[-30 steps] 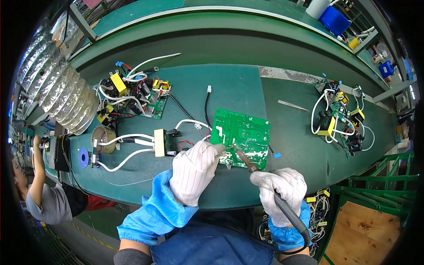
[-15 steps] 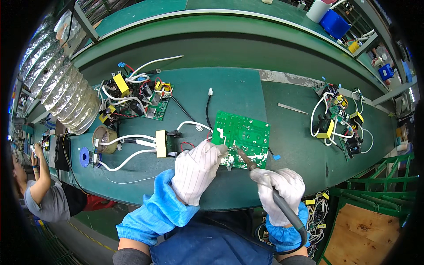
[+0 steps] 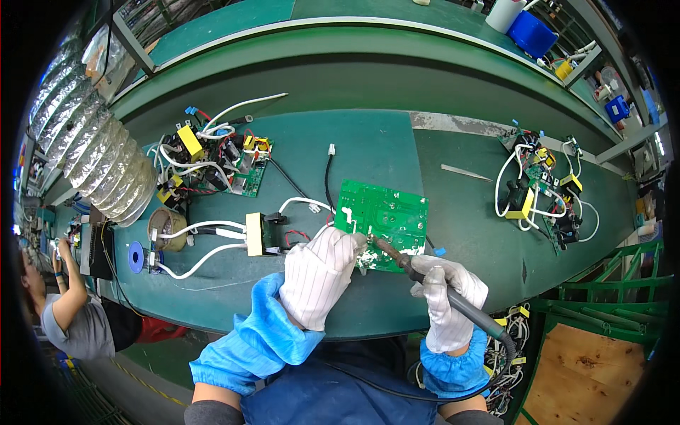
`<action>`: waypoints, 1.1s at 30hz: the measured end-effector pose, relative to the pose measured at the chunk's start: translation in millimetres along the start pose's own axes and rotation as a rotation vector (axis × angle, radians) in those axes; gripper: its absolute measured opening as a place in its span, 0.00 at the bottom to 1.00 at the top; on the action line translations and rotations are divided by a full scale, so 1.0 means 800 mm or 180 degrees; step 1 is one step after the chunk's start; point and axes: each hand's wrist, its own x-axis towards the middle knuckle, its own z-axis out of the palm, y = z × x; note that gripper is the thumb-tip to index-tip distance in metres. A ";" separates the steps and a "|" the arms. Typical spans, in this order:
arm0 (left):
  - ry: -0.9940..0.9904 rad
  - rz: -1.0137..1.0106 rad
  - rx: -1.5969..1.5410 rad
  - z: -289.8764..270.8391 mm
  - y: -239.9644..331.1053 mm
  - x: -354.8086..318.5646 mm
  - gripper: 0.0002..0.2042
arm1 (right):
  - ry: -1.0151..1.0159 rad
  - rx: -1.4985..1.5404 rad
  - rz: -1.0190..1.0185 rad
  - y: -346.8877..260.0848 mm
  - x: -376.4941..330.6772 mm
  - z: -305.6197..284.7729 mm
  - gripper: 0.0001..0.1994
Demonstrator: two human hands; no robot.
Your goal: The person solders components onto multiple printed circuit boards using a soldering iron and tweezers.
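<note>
Right grip (image 3: 445, 287) wrapped around soldering iron (image 3: 425, 278), tip on green circuit board (image 3: 386, 216). Left grip (image 3: 320, 275) closed, fingers pinning board edge to bench (image 3: 368, 149).

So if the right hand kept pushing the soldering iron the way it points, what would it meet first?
Probably the green circuit board: the right hand aims the soldering iron up-left, with its tip already at the board beside the left hand fingertips.

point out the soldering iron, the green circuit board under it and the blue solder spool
dark-handled soldering iron (image 3: 453, 297), head view, on its handle
flat green circuit board (image 3: 386, 212), head view, on its bare middle
small blue solder spool (image 3: 136, 257), head view, on its round face
</note>
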 end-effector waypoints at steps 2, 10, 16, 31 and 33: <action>0.0027 0.0005 0.0000 0.001 0.000 -0.001 0.09 | -0.0002 0.0038 0.0013 0.007 -0.004 0.001 0.09; -0.0044 0.0013 0.0037 0.006 -0.002 -0.002 0.10 | -0.0095 -0.0014 -0.0220 0.008 -0.016 0.002 0.15; -0.0174 -0.0090 0.0103 -0.002 0.002 -0.002 0.10 | -0.0010 -0.0517 -0.1090 0.008 -0.016 0.004 0.15; -0.1324 -0.0459 -0.0890 -0.034 -0.002 -0.127 0.08 | -0.0793 -0.1354 -0.1884 -0.007 0.010 -0.017 0.11; -0.1332 -0.0435 -0.0842 -0.029 -0.001 -0.131 0.07 | -0.0782 -0.1436 -0.1940 -0.006 0.010 -0.015 0.11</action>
